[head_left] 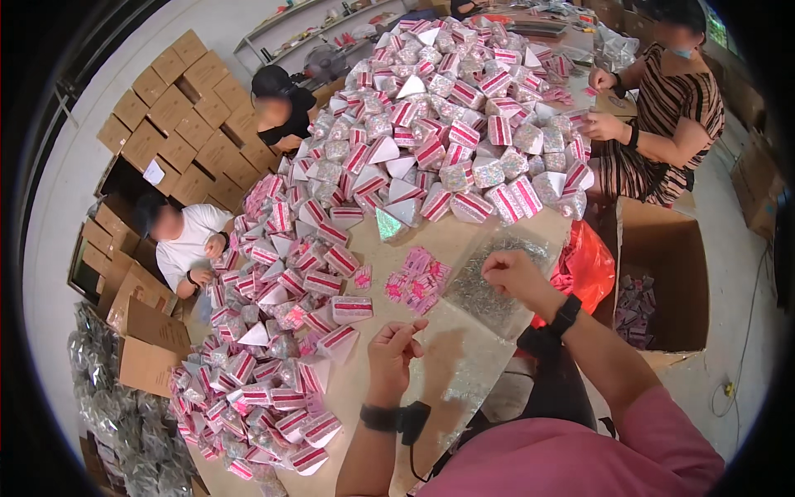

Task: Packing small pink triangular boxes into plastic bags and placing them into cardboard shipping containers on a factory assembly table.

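Note:
My left hand (394, 358) is raised over the table's near edge, fingers curled and thumb against the index finger. Whatever it pinches, if anything, is too small to make out. My right hand (515, 277) is closed above a clear, flat bag or tray of small silvery pieces (474, 286); its fingertips are hidden. Between the hands and a little farther off lies a loose pile of small pink cards (416, 277). One pink card (363, 277) lies apart to its left. Wedge-shaped boxes with pink bands (352, 309) lie left of my left hand.
A large heap of glittery wedge boxes (447, 132) covers the far table. A red plastic bag (595, 269) and an open carton (675, 286) with small packets stand right. Co-workers sit left (195, 240) and right (679, 108). Stacked cartons (178, 132) line the wall.

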The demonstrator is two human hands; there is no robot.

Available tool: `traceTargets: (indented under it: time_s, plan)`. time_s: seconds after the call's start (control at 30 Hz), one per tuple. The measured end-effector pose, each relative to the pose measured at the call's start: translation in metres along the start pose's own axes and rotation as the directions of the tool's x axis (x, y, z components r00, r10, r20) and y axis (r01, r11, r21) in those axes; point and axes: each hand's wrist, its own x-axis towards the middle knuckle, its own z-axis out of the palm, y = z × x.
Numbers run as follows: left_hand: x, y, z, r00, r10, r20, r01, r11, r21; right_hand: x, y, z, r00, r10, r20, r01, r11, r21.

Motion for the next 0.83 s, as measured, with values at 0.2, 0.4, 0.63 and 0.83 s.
traceTargets:
  time_s: [0.2, 0.4, 0.63, 0.83]
  plan:
    - [-0.012, -0.01, 0.027, 0.998, 0.026, -0.051, -0.029, 0.999, -0.046, -0.035, -0.016, 0.041, 0.999, 0.031, 0.04, -0.041, 0.955, 0.294]
    - [-0.022, -0.008, 0.046, 0.986, 0.138, -0.089, -0.134, 0.99, 0.041, -0.056, -0.022, 0.079, 1.0, 0.002, -0.013, 0.001, 0.967, 0.255]
    - [-0.028, -0.015, 0.043, 0.962, 0.271, 0.041, -0.273, 0.942, 0.193, -0.05, -0.009, 0.088, 0.994, 0.056, 0.095, -0.091, 0.899, 0.428]
    - [-0.032, -0.013, 0.032, 0.961, 0.251, 0.115, -0.258, 0.965, 0.047, -0.05, -0.002, 0.091, 0.978, 0.054, 0.202, -0.178, 0.721, 0.67]
